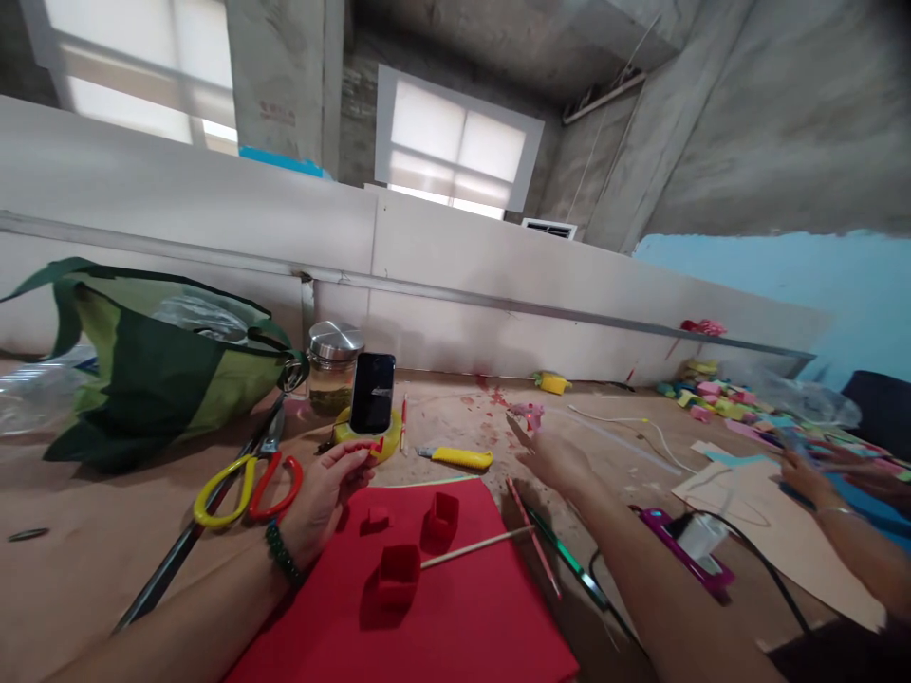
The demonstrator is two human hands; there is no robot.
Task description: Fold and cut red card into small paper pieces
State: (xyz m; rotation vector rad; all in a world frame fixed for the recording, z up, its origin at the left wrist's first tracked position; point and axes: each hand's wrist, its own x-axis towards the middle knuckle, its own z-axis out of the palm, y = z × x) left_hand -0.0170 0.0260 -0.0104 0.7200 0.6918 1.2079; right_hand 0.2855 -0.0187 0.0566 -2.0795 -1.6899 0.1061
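Red paper [491, 617] lies closest to the camera in the head view, with a red box [399, 572] on it and a second red box [443, 518] just behind. Near them on the paper sits a small red scrap [379, 518]. One end of a pale stick [476, 548] meets the front box; the other reaches the striped pencil [535, 541] at the paper's right edge. Above the paper's left side, the left hand [331, 489] pinches a little red piece [379, 446] between thumb and finger. Beyond the paper, the right hand [559, 462] reaches out to a pink ornament [529, 415]; whether its fingertips grip or only touch it, I cannot tell. Between the hands lies a yellow cutter [461, 458] on the brown surface [419, 379]. A dark-screened phone [374, 394], with no brand legible, stands upright before a lidded jar [334, 375]. Scissors [271, 444] with one yellow and one red handle lie left of the left hand, near a green bag [171, 370]. Reddish writing [277, 112] on the concrete pillar is too blurred to read.
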